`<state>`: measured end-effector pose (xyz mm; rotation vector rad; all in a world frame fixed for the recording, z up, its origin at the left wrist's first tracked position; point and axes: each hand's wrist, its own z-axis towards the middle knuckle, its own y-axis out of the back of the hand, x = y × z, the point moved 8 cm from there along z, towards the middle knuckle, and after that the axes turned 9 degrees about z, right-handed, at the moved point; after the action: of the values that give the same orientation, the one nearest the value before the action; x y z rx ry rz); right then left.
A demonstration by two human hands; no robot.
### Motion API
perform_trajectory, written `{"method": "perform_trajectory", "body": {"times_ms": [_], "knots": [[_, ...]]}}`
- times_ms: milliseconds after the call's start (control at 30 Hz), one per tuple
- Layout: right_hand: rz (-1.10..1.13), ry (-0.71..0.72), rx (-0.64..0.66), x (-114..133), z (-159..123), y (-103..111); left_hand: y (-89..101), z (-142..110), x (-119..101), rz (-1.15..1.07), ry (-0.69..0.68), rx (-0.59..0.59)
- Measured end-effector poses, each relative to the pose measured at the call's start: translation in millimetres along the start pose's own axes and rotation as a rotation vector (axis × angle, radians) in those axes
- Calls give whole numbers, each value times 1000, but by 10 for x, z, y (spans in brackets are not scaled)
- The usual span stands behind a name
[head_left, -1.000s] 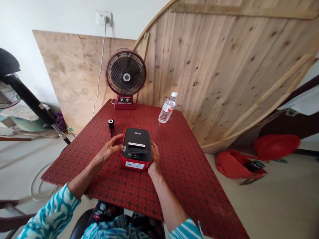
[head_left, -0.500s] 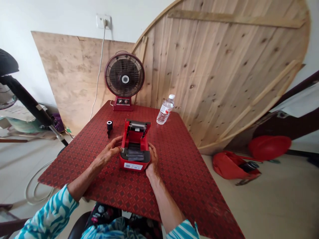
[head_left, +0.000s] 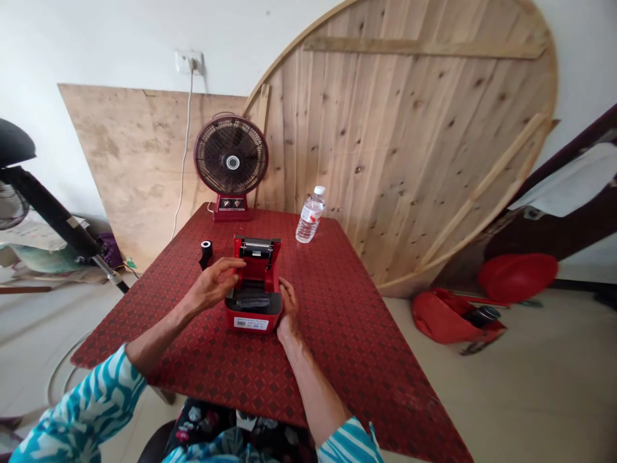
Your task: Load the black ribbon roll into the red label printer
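Observation:
A small red and black printer (head_left: pixel 254 297) stands on the red patterned table (head_left: pixel 337 334) with its lid swung up and back, showing a red inner bay. My left hand (head_left: pixel 212 283) hovers at the printer's left side, fingers spread and reaching over the opened bay, holding nothing. My right hand (head_left: pixel 288 310) rests flat against the printer's right side, fingers stretched along it. A small black roll (head_left: pixel 206 249) sits on the table just left of the printer, beyond my left hand.
A red table fan (head_left: pixel 231 164) stands at the table's far edge, and a plastic water bottle (head_left: pixel 310 215) stands to its right. A big round wooden tabletop (head_left: pixel 409 148) leans on the wall behind. Red bags (head_left: pixel 457 318) lie on the floor at right; a black stand (head_left: pixel 53 206) rises at left.
The printer's black lid, closed a second ago, now stands open. My left hand has lifted from the printer's side and moved over the opened bay. The right hand has stayed put.

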<state>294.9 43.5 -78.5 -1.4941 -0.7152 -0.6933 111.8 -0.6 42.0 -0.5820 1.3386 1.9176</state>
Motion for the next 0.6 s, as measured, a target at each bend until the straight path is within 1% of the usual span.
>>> {"method": "perform_trajectory", "body": {"times_ms": [33, 67, 100, 167, 233, 333, 433, 533, 600], "knots": [[0, 3, 3, 0, 4, 1, -82, 89, -106, 113, -65, 84], [-3, 10, 4, 3, 8, 5, -200, 173, -178, 239, -106, 197], [-11, 19, 3, 8, 12, 12, -326, 248, -209, 372, -121, 314], [-30, 29, 7, 10, 22, 25, -532, 373, -190, 587, -106, 505], [-43, 28, 15, 2, 34, 34, -651, 474, -146, 681, -80, 601], [-45, 29, 16, -10, 49, 46, -732, 569, -96, 667, -81, 643], [-37, 31, 14, -15, 55, 45, -745, 606, -59, 626, -96, 647], [-18, 27, 17, -10, 49, 32, -684, 597, -107, 567, -114, 606], [-5, 20, 19, -6, 43, 23, -579, 548, -189, 525, -127, 562]]}}
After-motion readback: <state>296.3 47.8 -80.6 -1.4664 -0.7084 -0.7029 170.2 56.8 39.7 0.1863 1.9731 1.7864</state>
